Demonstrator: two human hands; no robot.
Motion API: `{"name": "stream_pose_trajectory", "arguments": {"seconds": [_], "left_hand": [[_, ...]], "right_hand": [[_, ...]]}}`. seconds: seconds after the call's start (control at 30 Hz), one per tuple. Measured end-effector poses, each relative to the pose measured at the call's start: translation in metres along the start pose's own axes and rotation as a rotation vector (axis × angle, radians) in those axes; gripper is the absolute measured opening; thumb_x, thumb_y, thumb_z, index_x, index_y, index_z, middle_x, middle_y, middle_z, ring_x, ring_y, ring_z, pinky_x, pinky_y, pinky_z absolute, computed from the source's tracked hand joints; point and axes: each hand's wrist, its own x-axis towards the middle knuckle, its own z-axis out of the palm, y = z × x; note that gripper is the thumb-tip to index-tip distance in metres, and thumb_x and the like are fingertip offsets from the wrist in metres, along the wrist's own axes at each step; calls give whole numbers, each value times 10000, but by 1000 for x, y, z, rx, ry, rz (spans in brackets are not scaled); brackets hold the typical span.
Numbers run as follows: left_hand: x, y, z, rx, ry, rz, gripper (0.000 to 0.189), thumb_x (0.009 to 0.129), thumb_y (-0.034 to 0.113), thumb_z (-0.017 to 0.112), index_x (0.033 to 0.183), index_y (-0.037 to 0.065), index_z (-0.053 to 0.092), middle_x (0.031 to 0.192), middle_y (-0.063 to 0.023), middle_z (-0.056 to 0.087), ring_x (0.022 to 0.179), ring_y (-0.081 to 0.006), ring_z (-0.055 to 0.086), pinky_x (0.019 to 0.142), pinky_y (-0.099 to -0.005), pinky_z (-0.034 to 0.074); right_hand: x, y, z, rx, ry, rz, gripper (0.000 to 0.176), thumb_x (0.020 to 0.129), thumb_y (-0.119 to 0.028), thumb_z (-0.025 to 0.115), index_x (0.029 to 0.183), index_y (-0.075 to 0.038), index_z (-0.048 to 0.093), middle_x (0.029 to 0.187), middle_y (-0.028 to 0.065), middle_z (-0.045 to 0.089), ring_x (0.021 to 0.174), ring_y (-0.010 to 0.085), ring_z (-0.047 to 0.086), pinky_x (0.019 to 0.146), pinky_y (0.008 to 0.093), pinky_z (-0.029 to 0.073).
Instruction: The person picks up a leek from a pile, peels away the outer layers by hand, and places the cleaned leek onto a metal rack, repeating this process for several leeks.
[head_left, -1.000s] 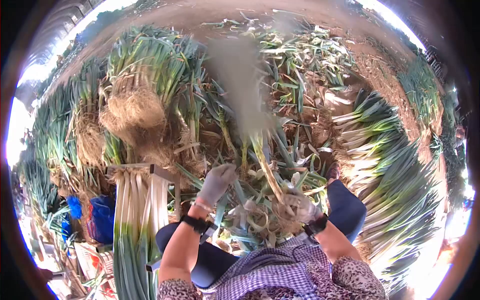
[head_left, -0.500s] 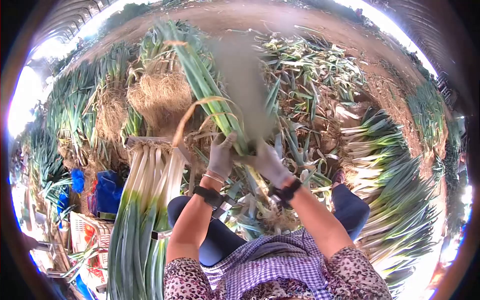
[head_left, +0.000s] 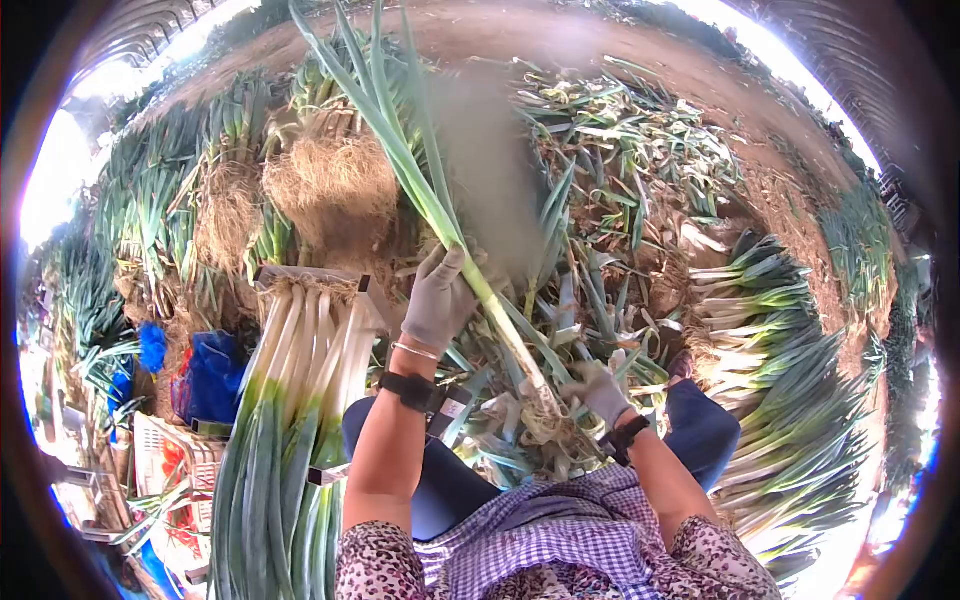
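Note:
My left hand [head_left: 440, 298], in a pale glove, is closed around the middle of a leek [head_left: 515, 345]. The leek slants from its green leaf tips at the upper left to its white stem and root end in front of my lap. My right hand [head_left: 602, 394], also gloved, is right of the root end. Its fingers are closed at the lower end of a green leek leaf [head_left: 540, 346], which runs alongside the stem from just below my left hand. The fingertips are small and partly hidden.
Trimmed leeks [head_left: 290, 400] lie in a metal-edged rack at my left. A long row of leeks [head_left: 790, 390] lies at the right. Uncut leeks with bushy roots [head_left: 335, 185] stand ahead. Leaf scraps [head_left: 640, 130] cover the ground. A crate [head_left: 175, 450] sits at lower left.
My right hand has moved down and right, away from my left hand, to the leek's root end, with a leaf strip trailing. The loose brown leaf on the leek is gone from view.

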Motion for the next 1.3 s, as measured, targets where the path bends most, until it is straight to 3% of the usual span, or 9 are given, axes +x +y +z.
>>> {"name": "stream_pose_trajectory", "arguments": {"seconds": [0.13, 0.23, 0.47, 0.7, 0.87, 1.0, 1.17, 1.23, 1.3], "left_hand": [[-3, -16, 17, -74, -168, -21, 493, 952, 373, 593, 1243, -14, 499, 969, -109, 593, 921, -253, 595, 934, -472, 481], [-5, -22, 18, 58, -114, -26, 597, 934, 442, 600, 1256, -48, 489, 931, -76, 593, 905, -228, 603, 902, -394, 491], [-12, 0, 26, 186, -67, -3, 563, 994, 441, 481, 1277, -44, 498, 1024, -132, 640, 1015, -271, 635, 927, -410, 509], [-4, -21, 11, 331, -50, -2, 556, 1015, 404, 436, 1326, -56, 461, 1253, -204, 587, 1154, -309, 588, 977, -422, 490], [-10, -14, 11, 377, -127, -25, 654, 964, 464, 520, 1345, -64, 453, 1329, -182, 546, 1200, -304, 560, 982, -423, 488], [-7, -18, 7, 435, -134, -41, 630, 971, 446, 513, 1354, -51, 455, 1350, -173, 534, 1221, -277, 545, 993, -406, 480], [-12, 5, -5, 341, -71, 32, 627, 969, 453, 507, 1386, -11, 442, 1403, -197, 488, 1248, -313, 517, 1012, -444, 451], [-16, 14, -2, 300, -100, 59, 643, 962, 465, 514, 1388, -10, 438, 1410, -214, 475, 1251, -338, 510, 1016, -460, 443], [-13, 11, 4, 274, -108, 64, 675, 956, 478, 517, 1408, -10, 404, 1399, -235, 477, 1257, -362, 499, 1026, -466, 435]], "right_hand": [[6, -140, -19, 706, 75, -237, 390, 868, -160, 693, 1195, 31, 600, 1079, 81, 675, 1024, 146, 603, 879, 284, 483], [22, -178, -19, 341, 33, -257, 253, 845, -158, 670, 1033, 11, 679, 852, 79, 704, 808, 150, 648, 771, 292, 506], [15, -171, -8, 480, 72, -82, 262, 825, -242, 662, 918, 1, 696, 802, 124, 692, 732, 207, 663, 712, 325, 508], [42, -159, 16, 25, 271, -267, 319, 831, -313, 652, 998, -47, 701, 914, 178, 696, 839, 343, 675, 748, 380, 521], [4, -203, -33, 136, 434, -299, 220, 818, -128, 696, 1030, -76, 665, 912, 96, 697, 821, 225, 682, 764, 342, 515], [30, -210, -27, -7, 362, -590, 227, 847, -271, 688, 964, -76, 683, 853, 117, 686, 741, 225, 656, 705, 361, 502], [20, -138, -76, -59, 355, -4, 198, 890, -291, 650, 880, -101, 704, 750, 98, 682, 675, 158, 619, 651, 341, 489], [29, -55, -93, 75, 388, 26, 188, 897, -280, 644, 917, -104, 706, 764, 74, 693, 663, 135, 627, 637, 329, 494], [7, -103, -84, 48, 389, -159, 213, 880, -281, 665, 973, -92, 698, 809, 82, 704, 679, 157, 646, 645, 327, 503]]}}
